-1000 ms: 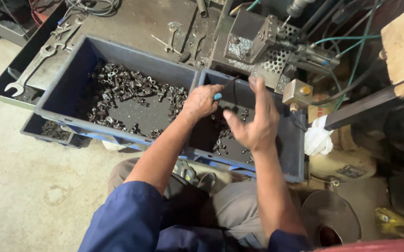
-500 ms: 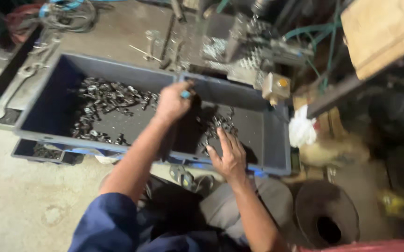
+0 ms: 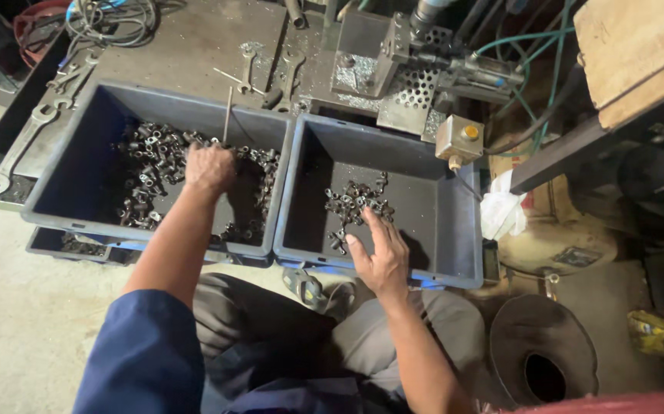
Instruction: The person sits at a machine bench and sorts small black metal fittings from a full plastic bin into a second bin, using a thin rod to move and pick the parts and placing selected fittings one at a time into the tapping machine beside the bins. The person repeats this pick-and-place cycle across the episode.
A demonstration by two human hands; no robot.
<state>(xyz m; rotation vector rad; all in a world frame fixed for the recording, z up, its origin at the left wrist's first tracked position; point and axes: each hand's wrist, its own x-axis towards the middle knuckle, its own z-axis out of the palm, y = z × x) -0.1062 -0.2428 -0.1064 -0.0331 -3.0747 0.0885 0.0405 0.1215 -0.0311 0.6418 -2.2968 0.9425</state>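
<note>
Small dark metal fittings [image 3: 159, 165], short tubular pieces in a loose heap, fill the floor of the left grey plastic bin [image 3: 79, 123], and my left hand [image 3: 211, 167] is right in among them. It sits knuckles up at the near-right edge of the heap, fingers curled down into the pieces; whether that grip has anything closed inside it, I cannot tell, since the back of the hand hides the fingertips. A thin metal rod [image 3: 227, 115] stands up just beyond those knuckles.

Over in the right grey plastic bin [image 3: 439, 184], a much smaller cluster of the same dark fittings [image 3: 356, 203] lies near the middle of the floor. My right hand [image 3: 382, 253] hovers flat and spread, palm down, grip open and holding nothing, with its fingertips just reaching the near edge of that cluster. So the cluster lies straight ahead of the right hand, away from my body, and the big heap lies ahead and to the left of the left hand.

Both bins sit side by side, touching along one wall, on a grimy metal surface [image 3: 194, 46] with open-ended spanners [image 3: 18, 149] lying off to the left.
</note>
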